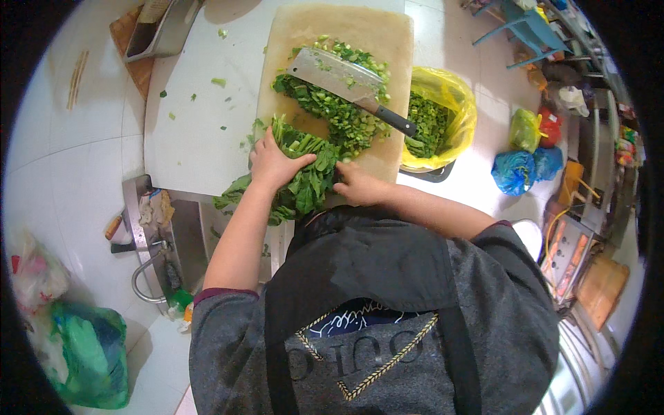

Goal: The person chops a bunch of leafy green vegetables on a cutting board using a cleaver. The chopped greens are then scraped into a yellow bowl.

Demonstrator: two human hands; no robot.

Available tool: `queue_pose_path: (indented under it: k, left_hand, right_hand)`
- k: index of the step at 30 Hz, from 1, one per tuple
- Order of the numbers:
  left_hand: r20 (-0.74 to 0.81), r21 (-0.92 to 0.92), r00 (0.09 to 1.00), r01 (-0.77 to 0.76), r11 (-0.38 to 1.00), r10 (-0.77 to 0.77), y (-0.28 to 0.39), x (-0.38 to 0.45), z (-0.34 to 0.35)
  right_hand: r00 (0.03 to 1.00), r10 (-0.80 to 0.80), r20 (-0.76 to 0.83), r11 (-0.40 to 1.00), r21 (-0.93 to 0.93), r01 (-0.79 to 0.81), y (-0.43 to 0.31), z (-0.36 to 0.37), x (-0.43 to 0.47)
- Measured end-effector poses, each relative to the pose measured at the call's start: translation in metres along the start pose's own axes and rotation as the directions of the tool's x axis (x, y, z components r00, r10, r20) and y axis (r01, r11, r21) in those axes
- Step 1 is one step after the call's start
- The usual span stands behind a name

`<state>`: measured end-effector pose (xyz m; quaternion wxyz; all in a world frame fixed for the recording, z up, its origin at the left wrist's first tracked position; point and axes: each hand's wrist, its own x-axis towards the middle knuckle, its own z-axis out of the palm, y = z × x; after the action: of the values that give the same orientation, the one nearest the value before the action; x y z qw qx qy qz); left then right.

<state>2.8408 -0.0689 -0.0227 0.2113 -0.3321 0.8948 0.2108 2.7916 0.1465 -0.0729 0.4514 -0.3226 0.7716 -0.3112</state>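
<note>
My left hand lies over a bunch of leafy greens, its thumb spread across the cut stems. The leaves hang over the near edge of the cutting board. My right hand is at the right side of the bunch, fingertips at the leaves; whether it grips any is unclear. Beyond the bunch, chopped greens spread over the board. On top of them rests a cleaver, its black handle pointing right towards the board's edge, out of both hands.
Right of the board stands a bin lined with a yellow plastic bag, holding chopped greens. Scraps dot the white tabletop. A metal sink is at the near left. Tied plastic bags and a blue stool are farther right.
</note>
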Motion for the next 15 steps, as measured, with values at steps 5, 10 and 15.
queue_pose_path:
  k: [5,10,15]
  left_hand:
    - [0.105,-0.353,0.966,-0.188,0.917,0.238,0.013,0.008,-0.016]
    - [-0.023,-0.137,0.993,-0.122,0.983,0.12,0.014,0.009,0.011]
    - [-0.088,0.035,0.985,-0.143,0.989,0.146,-0.005,0.02,0.041]
  right_hand:
    - [0.984,0.073,0.163,0.985,0.145,-0.097,-0.045,0.009,0.042]
    - [0.983,-0.096,0.158,0.989,-0.097,0.112,-0.031,-0.018,0.025]
    - [0.899,-0.437,-0.006,0.698,-0.633,0.335,-0.081,-0.069,0.011]
